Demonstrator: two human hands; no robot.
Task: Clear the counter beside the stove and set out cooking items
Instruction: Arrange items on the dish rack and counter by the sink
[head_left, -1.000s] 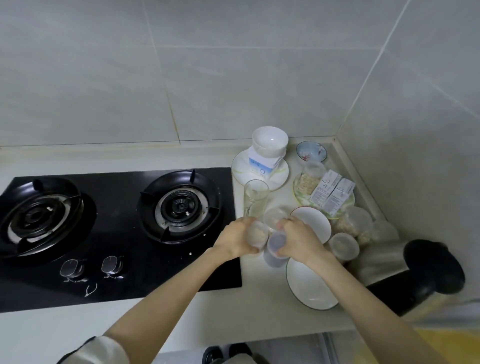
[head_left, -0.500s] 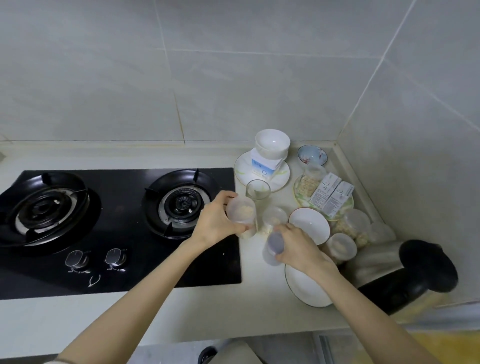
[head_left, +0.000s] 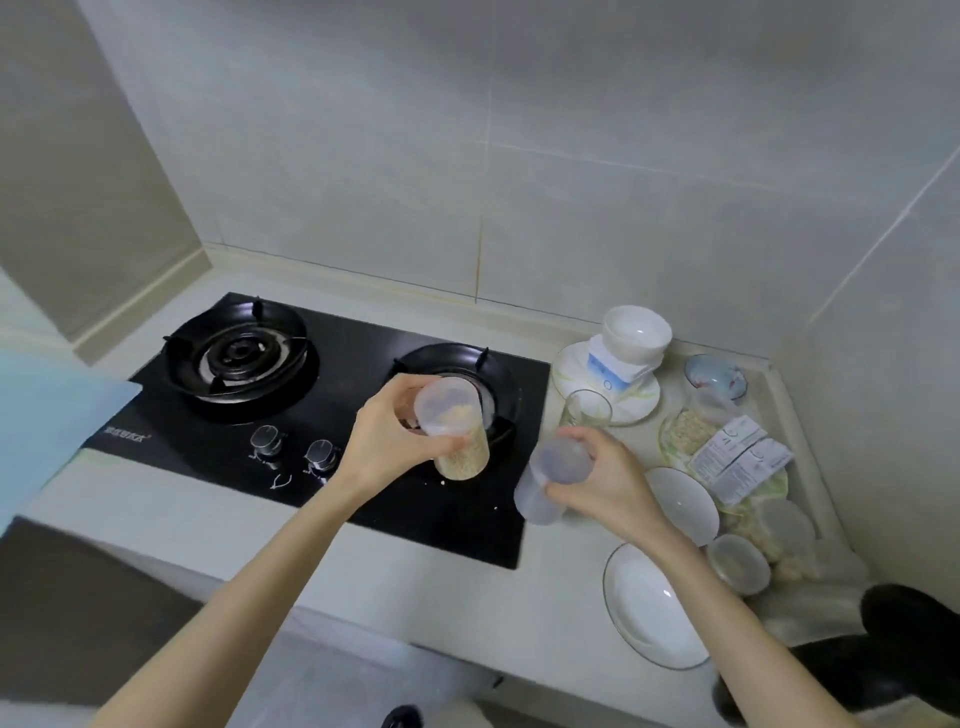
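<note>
though bunched together a second ago over the crowded counter (head_left: 561, 582), now split apart and lifting clear. clamps the grain tub (head_left: 460, 436) in the left hand (head_left: 395, 441), fingers curled right round it, and swings it out over the stove (head_left: 441, 519), just in front of the right burner (head_left: 498, 389), at nine o'clock of the drinking glass (head_left: 586, 410). keeps the cloudy tub (head_left: 545, 483) gripped in the right hand (head_left: 602, 478), tilted and off the surface at six o'clock of that glass, about over the seam between hob and counter. means two tubs up off the cluttered patch in one go, so probably the clearing half of the job under way. leaves plenty behind, though: white plates (head_left: 649, 608) at five o'clock, lidded tubs (head_left: 737, 564) and sachets (head_left: 743, 457) at three, stacked bowl (head_left: 636, 332) at twelve. can't tell where either tub is headed; leftward, at a guess, given the swing. worth watching the tilt on that cloudy one, lid state unclear.
</note>
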